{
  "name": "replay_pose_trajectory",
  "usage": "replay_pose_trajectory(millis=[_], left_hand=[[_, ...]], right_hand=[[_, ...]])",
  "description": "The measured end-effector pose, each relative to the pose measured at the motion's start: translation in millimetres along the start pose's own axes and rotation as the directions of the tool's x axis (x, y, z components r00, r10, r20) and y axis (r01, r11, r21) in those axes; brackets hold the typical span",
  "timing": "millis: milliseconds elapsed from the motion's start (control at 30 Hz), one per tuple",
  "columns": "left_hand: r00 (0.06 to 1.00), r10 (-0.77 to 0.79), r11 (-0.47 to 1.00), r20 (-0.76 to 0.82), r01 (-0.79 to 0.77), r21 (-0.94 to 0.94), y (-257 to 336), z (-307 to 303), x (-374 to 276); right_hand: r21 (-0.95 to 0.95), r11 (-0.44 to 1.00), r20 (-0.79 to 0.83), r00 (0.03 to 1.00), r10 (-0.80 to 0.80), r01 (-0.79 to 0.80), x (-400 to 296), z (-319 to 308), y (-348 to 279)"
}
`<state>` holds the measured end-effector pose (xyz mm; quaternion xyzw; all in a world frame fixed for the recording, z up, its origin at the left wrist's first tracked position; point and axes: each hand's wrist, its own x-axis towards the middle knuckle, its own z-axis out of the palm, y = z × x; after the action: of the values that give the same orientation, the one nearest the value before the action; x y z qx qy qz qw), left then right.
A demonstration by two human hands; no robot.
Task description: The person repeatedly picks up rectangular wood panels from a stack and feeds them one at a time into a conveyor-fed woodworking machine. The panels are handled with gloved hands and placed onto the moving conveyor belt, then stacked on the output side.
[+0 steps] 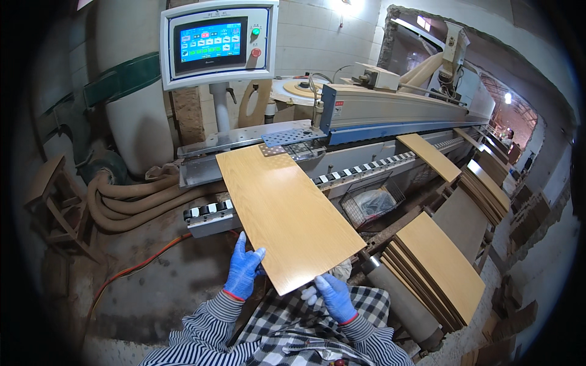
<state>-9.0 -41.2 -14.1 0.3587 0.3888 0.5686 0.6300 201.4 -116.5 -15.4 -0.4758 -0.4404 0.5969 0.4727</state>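
A rectangular wood-grain panel lies before me, its far end at the perforated plate of an edge banding machine. My left hand, in a blue glove, grips the panel's left edge near its near corner, thumb on top. My right hand, also gloved in blue, is at the near edge, with its thumb by the edge and some fingers below; how firmly it holds is unclear. The panel spans the roller rail, which shows on both sides of it.
Stacked panels lie on a roller conveyor at right, with another stack beyond. A second panel sits farther along the machine. A control screen stands at upper left. Ribbed hoses, an orange cable and a wooden stool are at left.
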Motion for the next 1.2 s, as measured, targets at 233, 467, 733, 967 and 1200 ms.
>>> replay_pose_trajectory(millis=[233, 467, 733, 967, 1200], left_hand=[[0.99, 0.137, 0.99, -0.047, -0.134, 0.049, 3, -25, 9], [0.992, 0.118, 0.986, -0.043, -0.112, 0.125, 8, -20, 10], [0.999, 0.053, 0.98, -0.008, -0.051, 0.193, 14, -13, 9], [0.997, 0.07, 0.988, 0.011, -0.071, 0.134, 7, 8, 19], [0.996, 0.068, 0.986, 0.053, -0.075, 0.15, -16, 42, 42]], right_hand=[[-0.017, 1.0, 0.025, 1.0, 0.003, -0.003, 12, 12, 7], [-0.706, 0.706, -0.236, 0.923, -0.303, 0.051, -49, -71, 63], [-0.974, 0.223, -0.068, 0.873, -0.483, 0.047, -101, -118, 124], [-0.95, 0.309, -0.135, 0.851, -0.507, 0.033, -98, -116, 118], [-0.946, 0.323, -0.14, 0.845, -0.515, 0.041, -98, -120, 121]])
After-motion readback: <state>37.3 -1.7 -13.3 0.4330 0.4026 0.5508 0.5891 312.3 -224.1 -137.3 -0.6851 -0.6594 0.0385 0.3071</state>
